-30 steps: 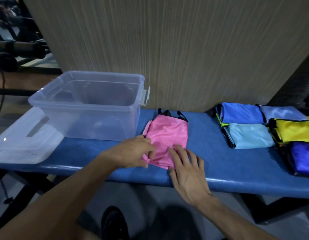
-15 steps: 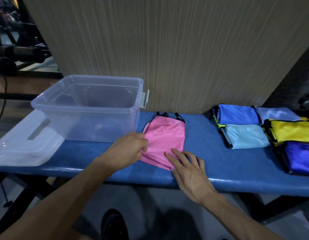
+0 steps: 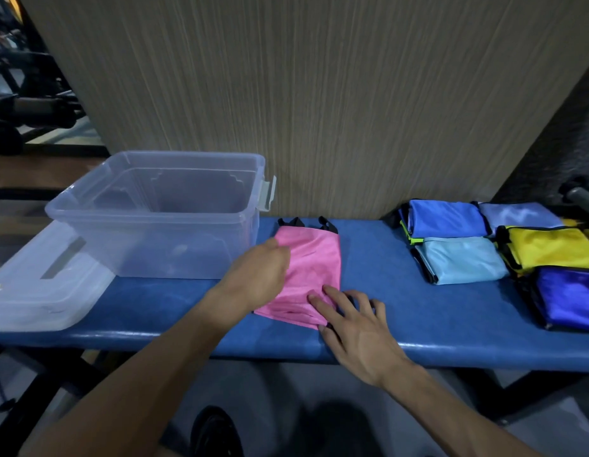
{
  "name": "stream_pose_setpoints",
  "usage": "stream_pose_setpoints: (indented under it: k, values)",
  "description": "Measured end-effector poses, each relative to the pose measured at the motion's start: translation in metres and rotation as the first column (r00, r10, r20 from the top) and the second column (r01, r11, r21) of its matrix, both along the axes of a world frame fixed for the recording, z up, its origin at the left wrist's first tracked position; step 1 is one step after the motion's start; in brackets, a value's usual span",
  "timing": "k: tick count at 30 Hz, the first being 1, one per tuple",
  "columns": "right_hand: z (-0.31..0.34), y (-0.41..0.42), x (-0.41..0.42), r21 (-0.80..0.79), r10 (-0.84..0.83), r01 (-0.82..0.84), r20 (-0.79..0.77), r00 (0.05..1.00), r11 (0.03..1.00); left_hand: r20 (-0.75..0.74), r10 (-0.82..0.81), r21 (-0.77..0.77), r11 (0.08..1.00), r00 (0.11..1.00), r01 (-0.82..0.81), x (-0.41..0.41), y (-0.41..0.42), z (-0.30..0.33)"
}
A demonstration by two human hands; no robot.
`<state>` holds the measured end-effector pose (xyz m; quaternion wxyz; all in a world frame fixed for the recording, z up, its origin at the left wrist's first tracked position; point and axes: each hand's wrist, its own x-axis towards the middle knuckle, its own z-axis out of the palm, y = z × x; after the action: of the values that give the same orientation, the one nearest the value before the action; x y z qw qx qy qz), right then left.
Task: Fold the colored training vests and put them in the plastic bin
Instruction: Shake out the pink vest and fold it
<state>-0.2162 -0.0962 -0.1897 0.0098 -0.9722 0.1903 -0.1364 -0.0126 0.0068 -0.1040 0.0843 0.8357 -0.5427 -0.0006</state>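
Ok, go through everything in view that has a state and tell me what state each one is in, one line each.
plastic bin: open, lid off, nothing inside.
lid: lying flat on the bench left of the bin.
pink vest: folded, on the bench, not yet in the bin.
left hand: on the pink vest's left edge, fingers curled at it.
right hand: fingers straight, pressing the vest's near corner.
other vests: folded, laid together at the right.

left hand's (image 3: 257,278) grip on pink vest (image 3: 311,268) hidden

place: gym | evidence: padded blue bench (image 3: 418,311); exercise machines (image 3: 32,107); folded training vests (image 3: 464,260)
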Motion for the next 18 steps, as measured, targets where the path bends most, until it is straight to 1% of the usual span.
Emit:
stream_pose_setpoints:
  k: [2, 4, 7, 11, 13, 16, 18]
  values:
    - [0.0, 0.0, 0.0, -0.005, 0.007, -0.007, 0.003, 1.0, 1.0, 0.01, 0.13, 0.041, 0.991, 0.992, -0.13, -0.003, -0.021, -0.001]
    - [0.0, 0.0, 0.0, -0.018, 0.006, -0.006, 0.006, 1.0, 1.0, -0.024, 0.257, 0.09, 0.963, 0.966, -0.254, 0.0, -0.039, -0.006]
    - [0.001, -0.001, 0.0, -0.036, 0.02, -0.02, 0.004, 1.0, 0.999, -0.067, 0.35, 0.114, 0.933, 0.934, -0.342, 0.005, -0.059, -0.018]
    - [0.002, -0.006, -0.003, -0.081, 0.063, -0.061, 0.015, 0.998, 0.995, -0.02, 0.359, 0.065, 0.932, 0.933, -0.357, 0.01, -0.069, -0.03]
    - [0.002, -0.009, -0.004, -0.1, 0.086, -0.084, 0.023, 0.996, 0.991, -0.026, 0.337, 0.051, 0.941, 0.941, -0.336, 0.013, -0.067, -0.034]
    - [0.001, -0.011, -0.004, -0.115, 0.104, -0.104, -0.004, 0.995, 0.988, -0.024, 0.292, 0.072, 0.954, 0.956, -0.29, 0.018, -0.064, -0.04]
    - [0.0, -0.01, -0.004, -0.1, 0.111, -0.113, -0.023, 0.994, 0.989, 0.021, 0.239, 0.015, 0.971, 0.971, -0.239, 0.019, -0.061, -0.043]
